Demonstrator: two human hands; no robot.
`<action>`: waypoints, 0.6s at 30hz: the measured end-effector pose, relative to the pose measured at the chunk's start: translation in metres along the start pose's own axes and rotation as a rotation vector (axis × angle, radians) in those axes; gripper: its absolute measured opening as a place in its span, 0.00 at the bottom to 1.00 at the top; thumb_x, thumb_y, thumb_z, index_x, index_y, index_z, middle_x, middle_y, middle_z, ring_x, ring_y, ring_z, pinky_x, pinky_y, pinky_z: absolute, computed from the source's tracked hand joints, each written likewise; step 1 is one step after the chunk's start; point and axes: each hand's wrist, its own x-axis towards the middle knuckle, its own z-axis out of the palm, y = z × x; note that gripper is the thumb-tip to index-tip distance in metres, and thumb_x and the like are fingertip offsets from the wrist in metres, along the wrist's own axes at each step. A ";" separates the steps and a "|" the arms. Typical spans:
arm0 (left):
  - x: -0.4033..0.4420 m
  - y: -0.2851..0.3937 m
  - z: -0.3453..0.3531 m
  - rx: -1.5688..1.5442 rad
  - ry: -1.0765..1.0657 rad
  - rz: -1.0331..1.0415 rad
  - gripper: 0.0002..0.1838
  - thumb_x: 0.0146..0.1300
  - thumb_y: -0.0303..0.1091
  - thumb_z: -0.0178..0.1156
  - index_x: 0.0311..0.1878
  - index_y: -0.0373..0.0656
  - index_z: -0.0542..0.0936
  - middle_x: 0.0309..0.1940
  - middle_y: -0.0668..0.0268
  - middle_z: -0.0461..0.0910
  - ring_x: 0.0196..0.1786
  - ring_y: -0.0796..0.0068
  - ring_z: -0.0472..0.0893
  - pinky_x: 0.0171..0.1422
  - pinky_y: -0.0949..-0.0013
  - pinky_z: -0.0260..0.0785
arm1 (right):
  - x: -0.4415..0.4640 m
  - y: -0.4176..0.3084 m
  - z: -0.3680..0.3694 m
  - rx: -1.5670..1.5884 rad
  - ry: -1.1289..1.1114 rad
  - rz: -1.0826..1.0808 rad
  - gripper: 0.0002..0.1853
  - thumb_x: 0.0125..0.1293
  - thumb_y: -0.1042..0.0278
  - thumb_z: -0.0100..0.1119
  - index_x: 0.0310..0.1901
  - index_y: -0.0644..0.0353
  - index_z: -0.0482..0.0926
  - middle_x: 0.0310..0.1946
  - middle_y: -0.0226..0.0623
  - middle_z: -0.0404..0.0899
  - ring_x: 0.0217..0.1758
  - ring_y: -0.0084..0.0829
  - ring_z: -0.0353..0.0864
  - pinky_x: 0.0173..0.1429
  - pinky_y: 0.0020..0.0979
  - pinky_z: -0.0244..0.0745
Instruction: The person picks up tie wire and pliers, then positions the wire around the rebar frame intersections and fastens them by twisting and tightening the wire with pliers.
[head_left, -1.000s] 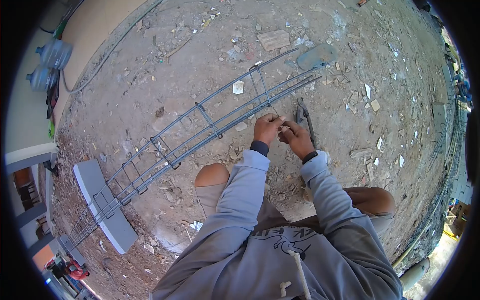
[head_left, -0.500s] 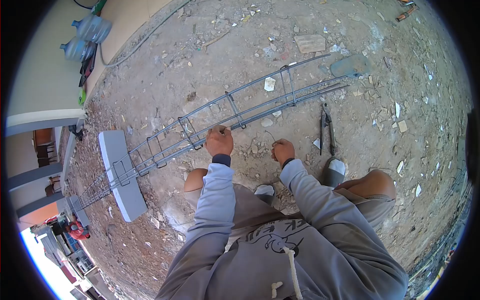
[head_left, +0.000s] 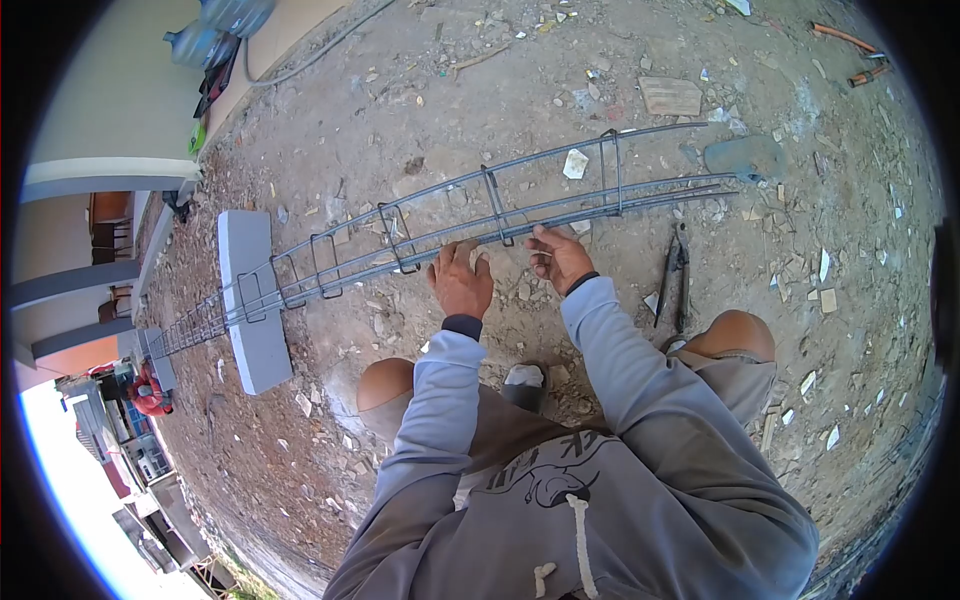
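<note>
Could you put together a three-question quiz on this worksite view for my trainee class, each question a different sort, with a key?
1. Multiple choice. What does the steel cage lie across?
A) a hose
B) a grey block
C) a chair

2. True or false: the two-handled tool lies on the ground.

3. Short answer. Which of the person's hands is nearer that tool?

Key
1. B
2. True
3. The right hand
</note>
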 end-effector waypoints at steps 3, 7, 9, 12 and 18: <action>0.003 0.004 -0.003 0.050 -0.014 0.004 0.13 0.54 0.39 0.62 0.43 0.53 0.82 0.48 0.64 0.76 0.54 0.60 0.73 0.64 0.52 0.53 | 0.001 0.002 0.004 -0.012 0.059 -0.015 0.08 0.61 0.63 0.59 0.39 0.57 0.76 0.29 0.32 0.78 0.19 0.25 0.73 0.21 0.26 0.65; 0.006 0.014 -0.019 0.074 -0.159 0.051 0.14 0.54 0.42 0.63 0.44 0.53 0.82 0.47 0.63 0.77 0.54 0.60 0.74 0.64 0.53 0.54 | -0.018 0.004 0.011 0.022 0.155 0.004 0.09 0.59 0.63 0.60 0.38 0.57 0.77 0.26 0.31 0.78 0.18 0.25 0.73 0.19 0.26 0.63; 0.008 0.021 -0.030 0.105 -0.250 0.135 0.16 0.54 0.45 0.63 0.44 0.51 0.82 0.48 0.61 0.78 0.54 0.58 0.74 0.62 0.52 0.57 | -0.027 0.007 0.011 0.009 0.181 0.021 0.09 0.59 0.63 0.60 0.38 0.58 0.77 0.26 0.31 0.78 0.18 0.25 0.73 0.19 0.26 0.64; 0.005 0.016 -0.028 0.121 -0.305 0.312 0.17 0.55 0.48 0.62 0.44 0.49 0.81 0.46 0.57 0.79 0.51 0.55 0.76 0.57 0.51 0.62 | -0.036 0.013 0.009 0.020 0.174 0.006 0.10 0.59 0.64 0.59 0.39 0.59 0.77 0.25 0.32 0.78 0.18 0.25 0.73 0.19 0.26 0.64; 0.022 0.019 -0.038 0.007 -0.582 0.302 0.18 0.58 0.48 0.60 0.40 0.43 0.81 0.32 0.50 0.80 0.38 0.50 0.80 0.42 0.55 0.70 | -0.064 0.011 0.009 -0.033 0.143 -0.028 0.10 0.60 0.65 0.58 0.41 0.59 0.78 0.27 0.32 0.79 0.19 0.24 0.74 0.20 0.25 0.64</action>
